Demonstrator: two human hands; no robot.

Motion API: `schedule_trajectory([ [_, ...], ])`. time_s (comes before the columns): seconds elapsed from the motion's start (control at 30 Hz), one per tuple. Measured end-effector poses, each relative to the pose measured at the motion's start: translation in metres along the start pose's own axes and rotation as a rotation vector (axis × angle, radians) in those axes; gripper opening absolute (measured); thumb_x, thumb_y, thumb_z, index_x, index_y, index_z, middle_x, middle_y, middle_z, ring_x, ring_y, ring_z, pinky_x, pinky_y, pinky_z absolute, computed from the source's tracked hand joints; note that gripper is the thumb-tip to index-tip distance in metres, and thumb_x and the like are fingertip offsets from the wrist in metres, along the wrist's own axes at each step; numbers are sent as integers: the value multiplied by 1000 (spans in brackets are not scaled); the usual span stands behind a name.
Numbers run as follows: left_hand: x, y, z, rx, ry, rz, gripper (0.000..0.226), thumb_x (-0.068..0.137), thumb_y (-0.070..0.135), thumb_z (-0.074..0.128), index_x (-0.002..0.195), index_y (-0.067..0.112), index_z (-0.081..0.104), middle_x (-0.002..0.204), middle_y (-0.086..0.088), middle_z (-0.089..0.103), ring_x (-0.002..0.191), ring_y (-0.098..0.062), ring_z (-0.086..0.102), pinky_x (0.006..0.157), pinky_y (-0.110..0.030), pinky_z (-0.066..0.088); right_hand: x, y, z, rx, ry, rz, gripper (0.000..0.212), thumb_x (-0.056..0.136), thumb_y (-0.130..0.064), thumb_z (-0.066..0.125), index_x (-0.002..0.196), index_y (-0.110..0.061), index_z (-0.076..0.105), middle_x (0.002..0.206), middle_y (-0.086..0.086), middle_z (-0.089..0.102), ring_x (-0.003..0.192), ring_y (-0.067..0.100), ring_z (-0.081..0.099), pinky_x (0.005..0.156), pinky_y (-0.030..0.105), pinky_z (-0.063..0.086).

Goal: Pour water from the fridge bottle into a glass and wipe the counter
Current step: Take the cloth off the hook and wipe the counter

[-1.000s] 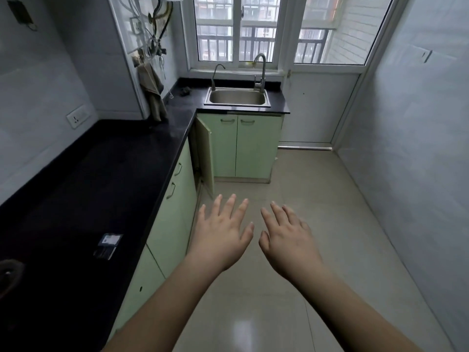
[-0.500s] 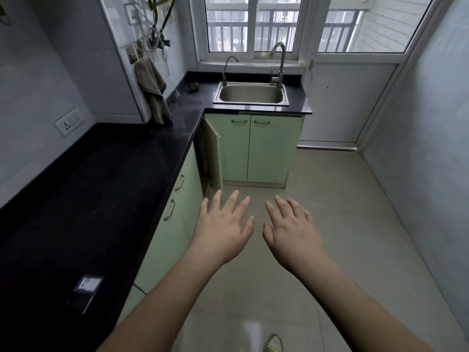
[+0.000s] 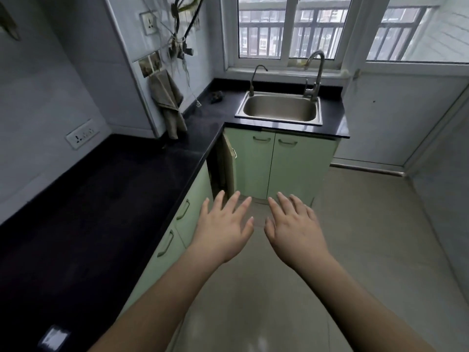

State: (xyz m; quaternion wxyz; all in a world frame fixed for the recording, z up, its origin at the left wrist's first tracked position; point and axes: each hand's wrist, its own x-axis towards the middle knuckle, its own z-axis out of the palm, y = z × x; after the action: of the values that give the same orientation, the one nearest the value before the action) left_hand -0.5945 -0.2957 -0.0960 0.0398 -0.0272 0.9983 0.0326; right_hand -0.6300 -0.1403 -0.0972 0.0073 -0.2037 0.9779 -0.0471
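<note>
Both of my hands are stretched out in front of me over the floor, palms down, fingers spread and holding nothing. My left hand (image 3: 223,229) hovers near the edge of the black counter (image 3: 106,199), my right hand (image 3: 294,229) beside it. A grey-brown cloth (image 3: 168,102) hangs on the wall corner above the counter. No bottle, glass or fridge is in view.
A steel sink (image 3: 279,107) with two taps sits under the window at the far end. Green cabinets run below the counter; one cabinet door (image 3: 229,163) in the corner stands ajar. A small dark card-like object (image 3: 53,336) lies on the near counter.
The view has advanced toward the sink, which now looks closer. The small object on the counter has slid toward the bottom left. My hands keep the same spread pose.
</note>
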Motion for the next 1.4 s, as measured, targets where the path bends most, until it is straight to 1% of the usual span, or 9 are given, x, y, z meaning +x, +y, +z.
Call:
schedule_trajectory([
  [0.1, 36, -17, -2, 5, 19, -20, 57, 101, 53, 15, 156, 37, 8, 165, 7, 7, 152, -24, 1, 121, -50, 5, 44, -1, 4, 4, -39, -42, 62, 96, -43, 10, 154, -25, 19, 162, 1, 17, 148, 23, 13, 117, 39, 15],
  [0.3, 108, -67, -1, -1, 66, -19, 56, 102, 51, 15, 156, 36, 10, 165, 8, 8, 152, -21, 0, 122, -45, 3, 133, -17, 20, 34, -69, -73, 58, 102, -42, 23, 155, -23, 9, 163, 1, 11, 149, 22, 8, 118, 37, 12],
  [0.47, 170, -122, 0, -33, 48, -57, 56, 103, 50, 17, 156, 35, 12, 165, 7, 10, 151, -21, 1, 122, -46, 4, 213, -49, 20, 14, -89, -95, 59, 101, -43, 22, 155, -22, 8, 163, 2, 12, 149, 23, 9, 118, 39, 13],
  [0.6, 217, -165, -11, -11, 65, -72, 56, 102, 50, 16, 156, 35, 11, 165, 6, 10, 151, -22, 1, 122, -47, 4, 270, -77, 19, -3, -1, -114, 66, 93, -45, 14, 149, -18, 34, 153, 8, 38, 142, 30, 32, 113, 43, 28],
  [0.73, 252, -191, -21, -9, 92, -96, 56, 102, 50, 17, 156, 34, 13, 165, 6, 11, 151, -22, 3, 122, -46, 5, 318, -86, 20, -1, -22, -154, 57, 101, -42, 24, 154, -22, 21, 160, 4, 24, 148, 26, 17, 117, 39, 17],
  [0.93, 307, -212, -25, -27, 87, -147, 56, 102, 50, 17, 156, 36, 13, 165, 5, 11, 151, -26, 3, 122, -46, 5, 385, -81, 19, 12, -13, -194, 56, 101, -42, 25, 154, -22, 20, 161, 3, 22, 148, 24, 15, 117, 38, 15],
  [1.03, 338, -214, -25, -19, 90, -183, 56, 102, 48, 18, 156, 35, 13, 165, 4, 12, 151, -25, 4, 122, -45, 6, 422, -75, 21, 44, 13, -220, 64, 94, -44, 19, 152, -21, 28, 158, 6, 30, 147, 27, 22, 117, 41, 18],
  [1.17, 386, -216, -25, -5, 75, -271, 56, 102, 48, 19, 156, 33, 14, 164, 3, 14, 151, -24, 6, 122, -46, 7, 474, -60, 18, 41, -5, -301, 78, 84, -48, -5, 155, -24, 17, 162, 3, 18, 150, 25, 7, 120, 42, 4],
  [1.4, 443, -222, -39, -14, 86, -427, 56, 102, 48, 20, 156, 32, 16, 164, 2, 15, 150, -25, 9, 121, -46, 12, 564, -46, 5, 57, 8, -417, 58, 101, -43, 28, 155, -23, 17, 162, 3, 16, 150, 25, 4, 121, 43, 2],
])
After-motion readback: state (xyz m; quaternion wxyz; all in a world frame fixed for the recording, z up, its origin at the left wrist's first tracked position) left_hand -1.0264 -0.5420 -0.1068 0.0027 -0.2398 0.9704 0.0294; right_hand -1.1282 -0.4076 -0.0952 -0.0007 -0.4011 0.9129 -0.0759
